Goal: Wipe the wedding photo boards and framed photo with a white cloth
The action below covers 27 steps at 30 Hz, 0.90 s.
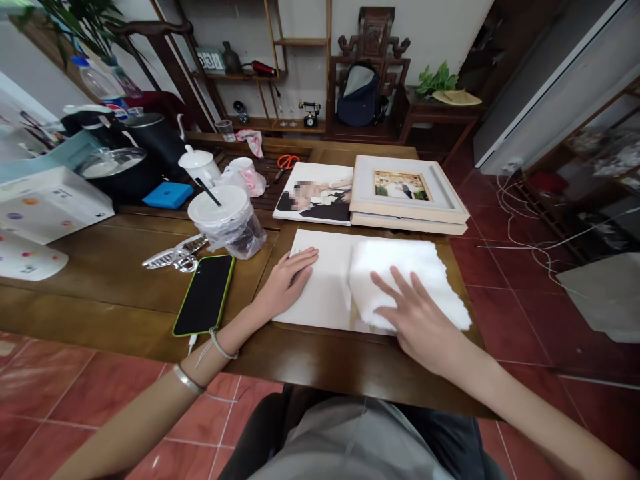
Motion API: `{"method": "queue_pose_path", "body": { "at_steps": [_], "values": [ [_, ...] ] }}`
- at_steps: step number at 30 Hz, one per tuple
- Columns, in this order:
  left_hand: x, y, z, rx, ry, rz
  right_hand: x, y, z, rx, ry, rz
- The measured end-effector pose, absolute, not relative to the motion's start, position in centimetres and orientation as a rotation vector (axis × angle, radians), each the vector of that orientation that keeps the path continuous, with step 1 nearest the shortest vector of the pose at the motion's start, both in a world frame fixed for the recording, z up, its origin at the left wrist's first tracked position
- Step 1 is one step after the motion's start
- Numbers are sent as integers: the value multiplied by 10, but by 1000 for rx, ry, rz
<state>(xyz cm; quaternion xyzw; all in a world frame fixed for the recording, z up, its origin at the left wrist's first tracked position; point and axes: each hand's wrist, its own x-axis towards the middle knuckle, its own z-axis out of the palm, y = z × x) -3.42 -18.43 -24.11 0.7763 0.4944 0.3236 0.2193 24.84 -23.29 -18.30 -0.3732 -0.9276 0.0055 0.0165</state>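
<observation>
A white flat board [320, 287] lies on the wooden table [125, 293] in front of me. My left hand [286, 283] rests flat on its left edge, fingers stretched out and together. A white folded cloth [405, 280] lies on the board's right part. My right hand [417, 317] presses flat on the cloth's near edge, fingers spread. Neither hand grips anything.
Behind the board lie a photo print [315, 193] and stacked picture frames [405, 193]. To the left are a phone in a green case [206, 293], a metal hair clip [173, 255], a lidded plastic cup in a bag [227, 220], a blue box [167, 195], kettles, white cartons and orange scissors [286, 162].
</observation>
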Motion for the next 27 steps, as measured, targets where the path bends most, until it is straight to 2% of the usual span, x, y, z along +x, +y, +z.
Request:
{"method": "queue_pose_path", "body": {
  "at_steps": [8, 11, 14, 18, 27],
  "values": [
    [-34, -185, -242, 2164, 1364, 903, 259, -283, -157, -1034, -2894, 263],
    [-34, -185, -241, 2160, 1371, 898, 260, -274, -142, -1177, -2860, 153],
    [-33, -185, -240, 2152, 1377, 897, 254, -250, -137, -1340, -2767, -131],
    [-33, -185, -239, 2151, 1375, 895, 238, -214, -153, -1384, -2670, -368],
    [-34, -184, -239, 2157, 1372, 892, 209, -185, -196, -1230, -2815, -116]
  ]
}}
